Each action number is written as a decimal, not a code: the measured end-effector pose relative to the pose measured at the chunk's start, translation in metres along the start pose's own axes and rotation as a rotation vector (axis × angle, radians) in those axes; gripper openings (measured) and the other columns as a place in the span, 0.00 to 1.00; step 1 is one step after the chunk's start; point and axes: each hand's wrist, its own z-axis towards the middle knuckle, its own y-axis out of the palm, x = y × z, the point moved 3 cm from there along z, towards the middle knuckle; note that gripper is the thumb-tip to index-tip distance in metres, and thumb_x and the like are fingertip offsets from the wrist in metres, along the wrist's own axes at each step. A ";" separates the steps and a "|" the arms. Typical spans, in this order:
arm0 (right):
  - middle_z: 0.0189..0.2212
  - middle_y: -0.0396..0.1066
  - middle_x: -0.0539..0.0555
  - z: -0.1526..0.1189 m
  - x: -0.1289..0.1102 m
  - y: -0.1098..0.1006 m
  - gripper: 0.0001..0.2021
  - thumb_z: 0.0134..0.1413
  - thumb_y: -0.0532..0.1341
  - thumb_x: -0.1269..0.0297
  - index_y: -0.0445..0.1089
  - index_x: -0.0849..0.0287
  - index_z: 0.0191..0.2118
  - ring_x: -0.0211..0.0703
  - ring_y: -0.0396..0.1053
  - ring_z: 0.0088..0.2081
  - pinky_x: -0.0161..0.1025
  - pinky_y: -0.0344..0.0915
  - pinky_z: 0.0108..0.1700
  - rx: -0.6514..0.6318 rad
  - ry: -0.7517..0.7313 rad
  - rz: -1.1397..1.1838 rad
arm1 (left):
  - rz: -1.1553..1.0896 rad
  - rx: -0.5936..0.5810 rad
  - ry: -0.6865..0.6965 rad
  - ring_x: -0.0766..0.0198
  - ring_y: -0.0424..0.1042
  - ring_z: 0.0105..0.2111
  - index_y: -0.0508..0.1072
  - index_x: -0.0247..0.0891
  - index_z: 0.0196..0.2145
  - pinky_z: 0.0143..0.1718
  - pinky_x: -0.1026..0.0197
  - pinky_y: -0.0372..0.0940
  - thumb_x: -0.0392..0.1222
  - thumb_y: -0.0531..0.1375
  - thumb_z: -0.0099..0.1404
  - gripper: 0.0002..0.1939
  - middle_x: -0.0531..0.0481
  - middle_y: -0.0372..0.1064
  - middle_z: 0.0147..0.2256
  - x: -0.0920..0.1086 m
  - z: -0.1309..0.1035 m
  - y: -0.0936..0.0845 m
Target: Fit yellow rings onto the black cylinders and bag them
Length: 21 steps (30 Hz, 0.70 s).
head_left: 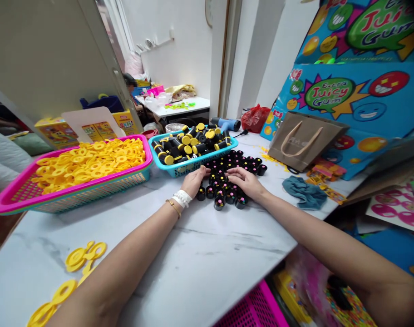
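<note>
A cluster of small black cups [219, 200] stands upright on the white marbled table, each with a pink dot and bits of colour inside. My left hand [194, 180] rests against the cluster's left side, fingers stretched forward and partly hidden. On the opposite side, my right hand [245, 181] is open, its fingers extended and touching the cups. Neither hand appears to lift anything. Just behind the cups, a blue basket [179, 170] holds black cylinders with yellow caps.
At left stands a pink basket [9, 200] heaped with yellow ring-shaped pieces [91, 159]. More yellow pieces [76, 259] lie near my left forearm. A brown paper bag [298, 143], a teal cloth [304, 191] and blue gum cartons [367, 91] are at right. Behind lies a blue heat-gun-like tool [229, 124].
</note>
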 end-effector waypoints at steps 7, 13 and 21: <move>0.45 0.74 0.56 0.008 -0.011 -0.001 0.18 0.51 0.65 0.53 0.69 0.58 0.45 0.49 0.70 0.51 0.50 0.62 0.58 -0.054 0.008 0.034 | -0.071 -0.039 -0.001 0.51 0.72 0.51 0.74 0.30 0.49 0.52 0.52 0.66 0.70 0.41 0.65 0.42 0.38 0.73 0.49 0.001 0.004 0.002; 0.45 0.74 0.54 0.004 -0.014 0.006 0.19 0.51 0.65 0.54 0.71 0.57 0.47 0.49 0.69 0.52 0.48 0.63 0.57 -0.119 0.015 0.042 | -0.049 -0.077 0.018 0.52 0.69 0.55 0.76 0.33 0.48 0.60 0.53 0.58 0.69 0.43 0.66 0.39 0.42 0.73 0.51 0.000 0.007 0.008; 0.45 0.75 0.54 -0.005 -0.019 0.023 0.19 0.51 0.65 0.55 0.71 0.57 0.47 0.47 0.70 0.50 0.46 0.63 0.56 -0.155 0.040 0.081 | 0.030 -0.044 -0.016 0.51 0.65 0.58 0.77 0.37 0.49 0.63 0.52 0.53 0.68 0.41 0.67 0.38 0.46 0.72 0.52 0.009 -0.019 0.000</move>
